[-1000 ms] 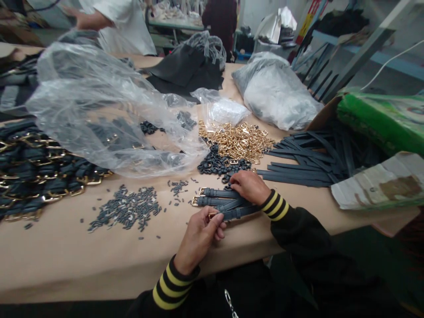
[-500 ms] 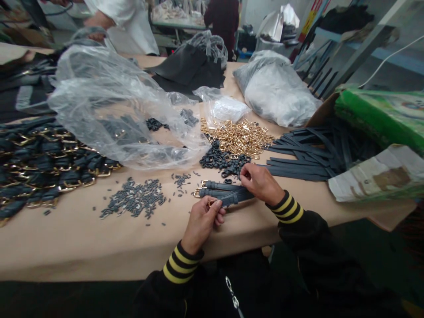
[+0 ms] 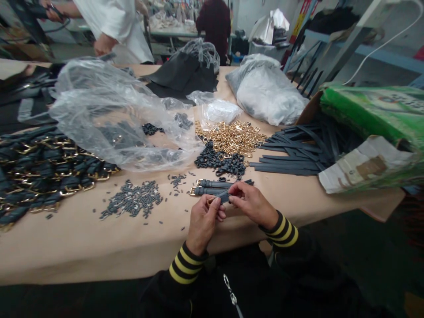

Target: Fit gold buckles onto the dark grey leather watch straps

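My left hand [image 3: 206, 217] pinches the buckle end of a dark strap [image 3: 224, 197] just above the table's front part. The gold-coloured buckle is mostly covered by its fingers. On the same strap, to the right, the fingertips of my right hand [image 3: 253, 202] are closed; whether a small loop is between them too I cannot make out. Just behind the hands lie finished-looking straps with gold buckles [image 3: 206, 191]. Beyond those are a heap of dark strap loops [image 3: 220, 163] and a pile of gold buckles [image 3: 236, 138].
Small dark pieces [image 3: 134, 199] are scattered on the paper-covered table [image 3: 109, 247]. Buckled straps [image 3: 49, 165] are heaped at left, beside a clear plastic bag [image 3: 112, 97]. Long dark strips [image 3: 286, 167] and a green box [image 3: 371, 110] stand right. A person in white [image 3: 112, 26] is behind.
My right hand has moved left and down from beside the loop heap to the strap near my left hand. My left hand keeps its pinch. The view has shifted slightly.
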Tool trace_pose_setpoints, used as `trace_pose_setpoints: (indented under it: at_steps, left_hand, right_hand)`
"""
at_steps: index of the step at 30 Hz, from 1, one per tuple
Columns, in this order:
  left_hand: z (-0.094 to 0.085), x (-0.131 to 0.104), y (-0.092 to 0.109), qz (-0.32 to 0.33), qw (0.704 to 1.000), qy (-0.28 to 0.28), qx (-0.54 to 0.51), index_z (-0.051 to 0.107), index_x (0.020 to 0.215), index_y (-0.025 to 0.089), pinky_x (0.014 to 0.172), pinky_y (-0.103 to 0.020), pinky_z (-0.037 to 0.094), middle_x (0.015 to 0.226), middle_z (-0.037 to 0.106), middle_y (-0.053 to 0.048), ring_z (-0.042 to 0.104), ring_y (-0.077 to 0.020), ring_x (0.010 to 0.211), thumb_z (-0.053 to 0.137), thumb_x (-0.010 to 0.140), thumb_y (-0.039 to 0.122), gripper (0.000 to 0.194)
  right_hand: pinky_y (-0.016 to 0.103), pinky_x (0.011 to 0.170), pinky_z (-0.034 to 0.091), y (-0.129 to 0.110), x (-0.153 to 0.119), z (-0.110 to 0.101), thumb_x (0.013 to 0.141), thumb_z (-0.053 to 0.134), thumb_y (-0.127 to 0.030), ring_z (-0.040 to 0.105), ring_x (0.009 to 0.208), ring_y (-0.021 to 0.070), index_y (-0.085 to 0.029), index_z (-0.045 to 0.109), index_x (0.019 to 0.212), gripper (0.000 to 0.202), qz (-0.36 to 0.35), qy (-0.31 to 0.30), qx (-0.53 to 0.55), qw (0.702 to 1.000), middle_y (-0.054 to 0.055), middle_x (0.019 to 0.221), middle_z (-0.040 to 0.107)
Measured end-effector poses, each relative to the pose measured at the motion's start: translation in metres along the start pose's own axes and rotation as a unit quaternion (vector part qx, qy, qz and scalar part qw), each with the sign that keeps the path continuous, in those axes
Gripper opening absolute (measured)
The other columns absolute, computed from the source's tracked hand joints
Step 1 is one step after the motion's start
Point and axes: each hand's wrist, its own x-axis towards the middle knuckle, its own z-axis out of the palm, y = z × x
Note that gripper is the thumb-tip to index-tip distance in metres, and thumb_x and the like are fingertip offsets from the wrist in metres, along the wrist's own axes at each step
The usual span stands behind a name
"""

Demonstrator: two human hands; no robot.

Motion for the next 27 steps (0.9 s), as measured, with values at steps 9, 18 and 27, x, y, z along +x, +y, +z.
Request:
trace_pose_setpoints:
  at_steps: [9, 18, 27]
  left_hand:
    - [0.005, -0.006, -0.001, 0.05, 0.996, -0.007, 0.074, 0.048, 0.081, 0.015, 0.05, -0.021, 0.047, 0.065, 0.059, 0.001, 0.056, -0.009, 0.051, 0.052, 0.081, 0.033, 0.018]
    - [0.002, -0.006, -0.01, 0.091, 0.983, 0.018, 0.157, 0.047, 0.08, 0.017, 0.053, -0.023, 0.047, 0.065, 0.058, 0.001, 0.057, -0.0107, 0.053, 0.049, 0.083, 0.035, 0.018]
    - [0.0, -0.008, -0.003, 0.107, 0.972, -0.017, 0.207, 0.048, 0.078, 0.018, 0.053, -0.022, 0.044, 0.063, 0.056, 0.002, 0.055, -0.0097, 0.051, 0.047, 0.084, 0.033, 0.016]
  right_hand:
    - [0.023, 0.051, 0.042, 0.006, -0.003, -0.002, 0.071, 0.064, -0.035, 0.051, 0.051, 0.0091, -0.015, 0.047, 0.071, 0.026, 0.099, -0.024, 0.203, 0.974, -0.002, 0.057, 0.054]
    - [0.024, 0.06, 0.046, 0.011, -0.012, 0.006, 0.064, 0.07, -0.036, 0.053, 0.06, 0.0086, -0.014, 0.052, 0.075, 0.031, 0.108, -0.036, 0.307, 0.945, -0.002, 0.07, 0.054]
    - [0.026, 0.06, 0.048, 0.011, -0.016, 0.007, 0.066, 0.068, -0.038, 0.055, 0.059, 0.0103, -0.015, 0.052, 0.074, 0.03, 0.097, 0.003, 0.283, 0.954, -0.002, 0.066, 0.054]
